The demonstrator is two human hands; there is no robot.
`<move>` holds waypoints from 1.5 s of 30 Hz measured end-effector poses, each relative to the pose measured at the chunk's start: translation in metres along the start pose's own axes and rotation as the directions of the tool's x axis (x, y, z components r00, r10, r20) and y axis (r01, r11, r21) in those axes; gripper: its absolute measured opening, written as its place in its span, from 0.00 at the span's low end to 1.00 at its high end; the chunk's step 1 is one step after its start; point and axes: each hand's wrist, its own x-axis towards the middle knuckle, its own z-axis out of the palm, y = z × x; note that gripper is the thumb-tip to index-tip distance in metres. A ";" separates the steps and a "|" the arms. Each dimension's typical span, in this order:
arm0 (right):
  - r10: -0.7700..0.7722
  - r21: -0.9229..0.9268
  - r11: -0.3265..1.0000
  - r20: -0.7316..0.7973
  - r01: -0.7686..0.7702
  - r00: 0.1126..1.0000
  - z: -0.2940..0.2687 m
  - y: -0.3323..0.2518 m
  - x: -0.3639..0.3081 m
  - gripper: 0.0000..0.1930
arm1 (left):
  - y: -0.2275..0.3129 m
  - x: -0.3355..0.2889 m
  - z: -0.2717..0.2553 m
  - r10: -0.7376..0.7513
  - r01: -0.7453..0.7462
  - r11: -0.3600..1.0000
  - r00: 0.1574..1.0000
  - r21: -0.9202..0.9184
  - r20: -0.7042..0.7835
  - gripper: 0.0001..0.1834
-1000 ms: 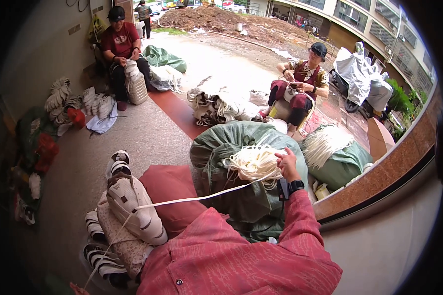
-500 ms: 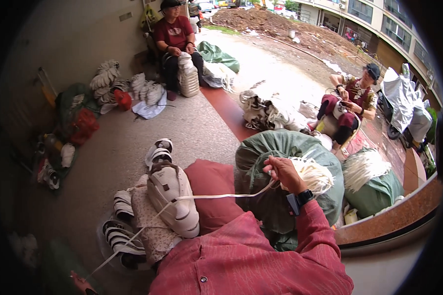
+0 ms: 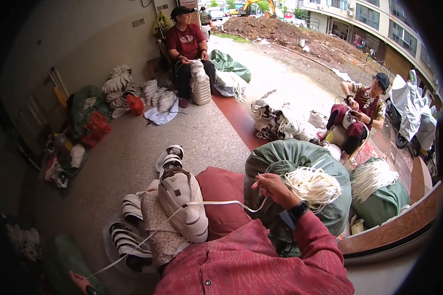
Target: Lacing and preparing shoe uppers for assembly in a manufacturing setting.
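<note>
A cream shoe upper (image 3: 186, 201) lies across my lap with its toe towards me. One long white shoelace (image 3: 216, 202) crosses it, threaded near its opening. My right hand (image 3: 275, 190) pinches the lace near one end, raised in front of the bundle of white laces (image 3: 314, 188). Far out at the lower left, my left hand (image 3: 80, 282) grips the other stretch, which is pulled taut and straight; its fingers are partly dim. The right stretch sags in a loop. Under the upper are a flowered cloth (image 3: 157, 216) and a red cushion (image 3: 222, 194).
Striped shoe uppers (image 3: 130, 243) stand at my left. Green sacks (image 3: 261, 169) sit at my right. Ahead, a person in dark red (image 3: 187, 42) sits by a tall stack of uppers (image 3: 200, 88); another person (image 3: 366, 103) works at the right. Piled uppers (image 3: 280, 118) lie between them.
The view has shifted, so the scene sits further right and lower. My right hand has dropped slightly towards the upper, and the lace on that side sags more.
</note>
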 end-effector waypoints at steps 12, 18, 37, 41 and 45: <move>-0.079 0.032 0.996 -0.119 0.083 0.990 -0.016 0.002 -0.021 0.08 | -0.038 -0.008 0.039 0.011 -0.012 1.000 0.999 0.027 0.051 0.16; -0.161 -0.009 0.987 -0.211 0.163 0.964 -0.022 0.020 -0.006 0.08 | -0.120 -0.039 0.165 0.007 -0.030 0.995 0.974 0.097 0.228 0.12; -0.534 -0.590 0.627 0.149 0.508 0.832 0.085 0.013 0.011 0.07 | 0.006 -0.012 0.085 0.444 -0.462 0.705 0.879 0.539 0.172 0.17; -0.461 -0.603 0.622 0.233 0.499 0.856 0.117 0.024 0.013 0.07 | -0.033 -0.183 0.240 0.069 -0.424 0.748 0.814 0.510 0.576 0.08; -0.342 -0.614 0.633 0.325 0.472 0.882 0.138 0.040 0.015 0.08 | -0.049 -0.298 0.321 -0.140 -0.437 0.820 0.473 0.369 0.870 0.05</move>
